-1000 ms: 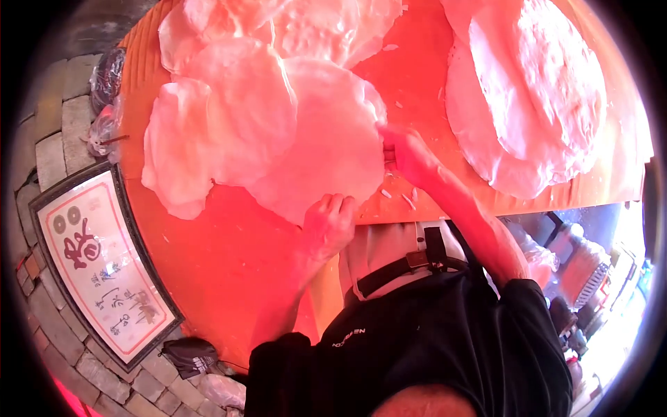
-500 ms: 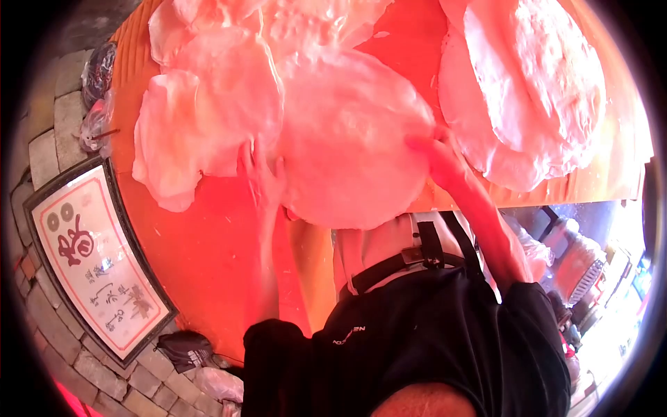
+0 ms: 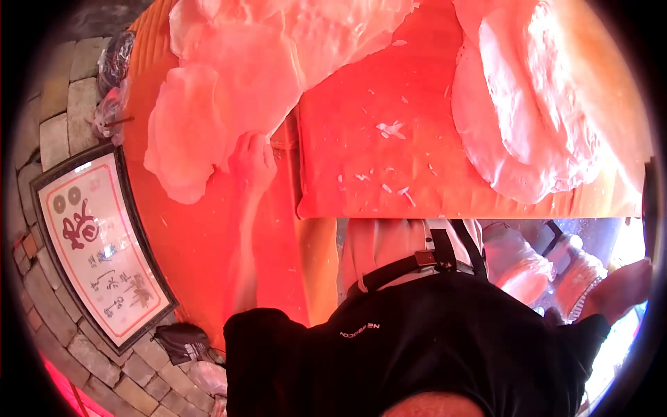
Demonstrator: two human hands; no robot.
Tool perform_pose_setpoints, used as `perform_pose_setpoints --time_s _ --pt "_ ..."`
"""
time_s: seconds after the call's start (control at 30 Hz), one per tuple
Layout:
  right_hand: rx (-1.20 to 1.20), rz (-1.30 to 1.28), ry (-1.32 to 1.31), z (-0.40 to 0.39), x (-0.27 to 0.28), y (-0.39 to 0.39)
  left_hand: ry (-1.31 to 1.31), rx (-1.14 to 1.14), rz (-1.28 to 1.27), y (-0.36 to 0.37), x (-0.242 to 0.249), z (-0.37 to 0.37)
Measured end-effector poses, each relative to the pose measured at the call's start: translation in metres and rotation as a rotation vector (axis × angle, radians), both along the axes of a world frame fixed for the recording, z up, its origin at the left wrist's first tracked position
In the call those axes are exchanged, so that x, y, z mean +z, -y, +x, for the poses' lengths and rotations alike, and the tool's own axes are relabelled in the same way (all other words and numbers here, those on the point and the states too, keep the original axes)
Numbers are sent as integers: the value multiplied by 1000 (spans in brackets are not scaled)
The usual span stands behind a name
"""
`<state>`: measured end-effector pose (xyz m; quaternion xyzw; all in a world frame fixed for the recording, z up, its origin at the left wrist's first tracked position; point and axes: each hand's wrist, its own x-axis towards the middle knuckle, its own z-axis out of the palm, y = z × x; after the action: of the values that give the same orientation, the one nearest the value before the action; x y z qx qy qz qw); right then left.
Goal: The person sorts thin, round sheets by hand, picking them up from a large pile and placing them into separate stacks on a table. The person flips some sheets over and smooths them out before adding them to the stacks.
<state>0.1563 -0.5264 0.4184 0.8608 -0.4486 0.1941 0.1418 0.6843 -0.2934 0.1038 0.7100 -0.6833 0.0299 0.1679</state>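
Observation:
A thin, pale, dough-like sheet (image 3: 260,76), soft and wavy-edged, lies at the upper left in overlapping layers over the padded orange-red surface. My left hand (image 3: 251,163) is at its lower edge, with fingers curled in and closed on the rim. My right arm reaches far out to the right, past the surface's front edge, and my right hand (image 3: 643,272) is cut off by the edge of the view, its fingers hidden. Upper right, a folded stack of similar pale sheets (image 3: 514,118) shines in bright light.
White scraps (image 3: 392,130) are scattered over the middle of the orange-red surface (image 3: 368,163). A framed sign (image 3: 104,243) leans at the left on grey paving, with a dark pouch (image 3: 182,344) near its lower corner. Plastic-wrapped goods (image 3: 517,271) sit below the surface at right.
The round sheet between my hands has gone from the middle, baring the surface and scraps. My right hand has swung far right and down; my left hand's fingers have curled at the remaining sheet's edge.

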Motion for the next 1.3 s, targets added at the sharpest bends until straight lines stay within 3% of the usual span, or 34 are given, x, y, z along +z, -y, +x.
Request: perform_pose_setpoints --time_s 0.07,0.2,0.27,0.3,0.33,0.4,0.47,0.53,0.73,0.87,0.97,1.0,1.07,1.17,1.23,1.3 --pt "-327 55 -196 2 -24 -5 -66 -30 -42 8 32 -30" --pt "-163 467 -140 25 -172 -37 -272 -175 -127 5 45 -108" --pt "96 1248 441 52 -229 -57 -355 -292 -97 5 51 -151" --pt "-99 1648 816 93 -237 -76 -389 -365 -101 7 49 -168" --pt "-190 1865 1033 121 -250 -90 -457 -372 -80 8 46 -189" --pt "-161 1969 1198 159 -273 -106 -561 -407 -44 10 45 -208" --pt "-110 1845 1156 174 -288 -108 -625 -470 -20 15 50 -211" --pt "-2 1614 1031 168 -268 -92 -703 -387 68 5 39 -190" --pt "143 642 514 85 -114 0 -244 92 -66 72 -19 -32" --pt "39 38 227 20 -20 10 -80 179 -92 132 -32 8" --pt "-273 -275 -286 -5 -26 7 4 238 -102 166 -51 29" --pt "-477 -46 -329 -2 -37 5 31 257 -104 171 -62 37" --pt "-405 288 55 -72 -125 21 116 218 -91 179 -67 45" --pt "-322 553 -257 -85 -222 -7 183 140 14 185 -47 47" --pt "-222 612 -49 -25 -233 -43 226 47 -29 188 -45 59" --pt "-227 873 256 24 -241 -62 217 172 126 189 -13 63"
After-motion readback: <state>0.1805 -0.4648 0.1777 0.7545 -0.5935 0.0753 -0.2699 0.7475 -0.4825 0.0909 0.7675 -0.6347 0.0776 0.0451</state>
